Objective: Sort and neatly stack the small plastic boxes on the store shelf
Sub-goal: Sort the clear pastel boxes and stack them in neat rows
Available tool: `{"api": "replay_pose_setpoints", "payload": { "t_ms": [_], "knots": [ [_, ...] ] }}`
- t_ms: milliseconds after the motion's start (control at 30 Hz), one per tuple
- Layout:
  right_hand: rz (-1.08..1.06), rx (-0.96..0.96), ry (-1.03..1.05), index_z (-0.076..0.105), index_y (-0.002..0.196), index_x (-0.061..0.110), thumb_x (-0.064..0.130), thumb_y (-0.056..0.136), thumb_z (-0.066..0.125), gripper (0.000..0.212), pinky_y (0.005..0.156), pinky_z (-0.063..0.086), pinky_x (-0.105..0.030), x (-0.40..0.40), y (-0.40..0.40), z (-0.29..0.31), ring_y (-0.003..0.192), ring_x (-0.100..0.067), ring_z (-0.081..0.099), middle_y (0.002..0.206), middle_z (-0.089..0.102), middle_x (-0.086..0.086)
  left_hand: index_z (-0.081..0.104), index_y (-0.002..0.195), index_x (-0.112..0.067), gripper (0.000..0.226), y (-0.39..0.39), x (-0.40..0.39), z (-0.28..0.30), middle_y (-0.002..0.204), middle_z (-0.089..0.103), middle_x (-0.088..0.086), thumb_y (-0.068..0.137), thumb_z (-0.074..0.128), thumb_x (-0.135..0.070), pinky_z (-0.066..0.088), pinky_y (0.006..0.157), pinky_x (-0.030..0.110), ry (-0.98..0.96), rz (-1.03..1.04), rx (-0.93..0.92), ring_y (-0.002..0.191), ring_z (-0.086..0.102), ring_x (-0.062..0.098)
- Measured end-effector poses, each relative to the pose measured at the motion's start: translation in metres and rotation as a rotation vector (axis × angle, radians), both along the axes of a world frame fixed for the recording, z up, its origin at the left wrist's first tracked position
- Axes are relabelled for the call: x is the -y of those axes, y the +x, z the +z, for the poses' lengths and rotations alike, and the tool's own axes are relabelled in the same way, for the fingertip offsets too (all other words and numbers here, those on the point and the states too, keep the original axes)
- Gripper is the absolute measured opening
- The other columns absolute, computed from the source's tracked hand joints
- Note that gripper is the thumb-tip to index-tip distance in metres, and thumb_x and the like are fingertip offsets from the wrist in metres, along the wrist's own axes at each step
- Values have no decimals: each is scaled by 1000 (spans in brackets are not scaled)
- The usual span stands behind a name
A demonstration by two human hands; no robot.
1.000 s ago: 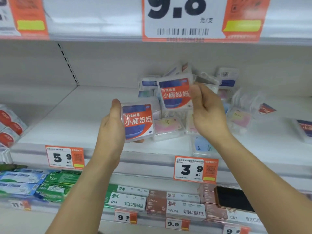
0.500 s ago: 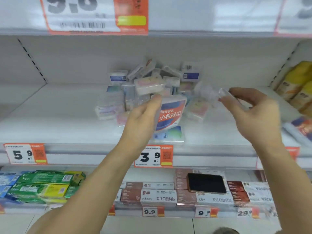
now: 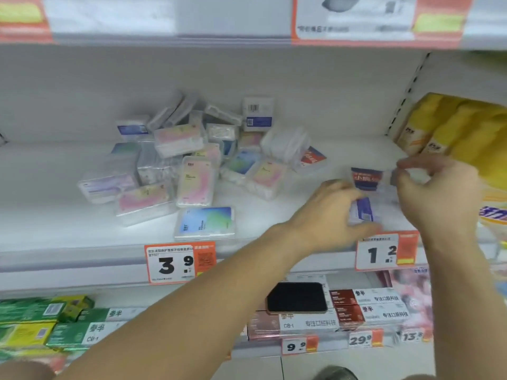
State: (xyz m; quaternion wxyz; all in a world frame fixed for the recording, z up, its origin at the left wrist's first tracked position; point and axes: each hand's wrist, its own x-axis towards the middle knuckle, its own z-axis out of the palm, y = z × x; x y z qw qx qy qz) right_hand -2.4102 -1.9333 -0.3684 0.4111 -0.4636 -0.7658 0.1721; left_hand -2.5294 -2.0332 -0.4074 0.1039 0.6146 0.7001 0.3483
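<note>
A loose heap of small clear plastic boxes with pastel, blue and red labels lies in the middle of the white shelf. Right of the heap, near the shelf's front, my left hand grips a clear box with a blue and purple label. Just behind it a red-and-blue labelled box stands upright. My right hand pinches the clear right edge of that box with curled fingers. Motion blurs both hands.
Yellow packages crowd the shelf's right end beside my right hand. Price tags 3.9 and 1.2 hang on the front rail. The shelf below holds toothpaste cartons and a black phone.
Both hands carried their boxes to the right, away from the heap, and lowered them near the shelf's front by the 1.2 tag. The view panned right.
</note>
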Motion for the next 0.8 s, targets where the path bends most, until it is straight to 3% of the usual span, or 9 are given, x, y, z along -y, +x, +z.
{"api": "replay_pose_setpoints", "payload": {
  "t_ms": [133, 233, 300, 333, 400, 500, 600, 700, 800],
  "knots": [
    [128, -18, -2, 76, 99, 15, 15, 86, 64, 17, 76, 41, -16, 5, -27, 3, 87, -13, 65, 103, 75, -1, 64, 117, -12, 40, -42, -5, 17, 120, 59, 10, 83, 62, -32, 42, 99, 39, 182, 195, -135, 115, 51, 28],
    [271, -90, -80, 72, 104, 14, 17, 86, 67, 19, 87, 54, -30, 7, -56, 1, 91, -13, 68, 104, 73, 1, 39, 145, -29, 64, -84, -14, 26, 154, 28, 9, 86, 61, -40, 22, 113, 39, -45, 295, -300, 140, 26, 32],
    [331, -70, -102, 70, 107, 13, 20, 86, 69, 22, 90, 55, -38, 5, -76, -6, 96, -18, 67, 108, 71, -2, 13, 153, -39, 85, -107, -19, 25, 162, 0, 11, 84, 62, -52, 13, 117, 47, -159, 330, -328, 148, 7, 37],
    [342, -35, -109, 70, 109, 14, 22, 86, 69, 25, 90, 54, -38, 4, -85, -10, 98, -20, 66, 110, 70, -4, 9, 153, -41, 89, -116, -23, 23, 162, -3, 14, 83, 60, -58, 15, 116, 49, -181, 350, -328, 147, 7, 39],
    [342, 41, -140, 67, 114, 16, 24, 85, 70, 29, 86, 50, -31, 3, -105, -17, 99, -22, 63, 115, 60, -4, 16, 152, -43, 86, -128, -30, 17, 156, 17, 19, 81, 61, -62, 28, 111, 45, -205, 377, -286, 142, 25, 40],
    [341, 100, -184, 62, 123, 15, 17, 85, 66, 38, 87, 41, -23, 4, -129, -22, 108, -27, 56, 125, 43, -7, 37, 147, -38, 83, -136, -26, 12, 135, 45, 17, 74, 75, -50, 41, 104, 35, -108, 371, -93, 127, 45, 35],
    [400, 233, -186, 51, 136, 17, 10, 86, 58, 50, 107, 36, -35, 2, -147, -23, 140, -32, 28, 149, 26, -15, 48, 142, -26, 82, -145, -6, 14, 132, 51, 21, 67, 75, -44, 39, 105, 30, 49, 407, -60, 125, 48, 33],
    [377, 442, -239, 33, 148, 23, 14, 88, 56, 65, 116, 27, -50, -3, -159, -31, 150, -35, 1, 161, 4, -19, 47, 143, -26, 80, -153, 20, 19, 134, 54, 15, 70, 67, -51, 40, 105, 31, 116, 451, -63, 127, 48, 29],
    [310, 482, -306, 24, 151, 23, 17, 88, 61, 73, 110, 31, -49, -5, -163, -39, 145, -41, 12, 158, 10, -24, 51, 139, -30, 76, -148, 40, 27, 139, 53, 5, 72, 61, -64, 39, 109, 35, 192, 504, 40, 131, 46, 19]
  ]
}}
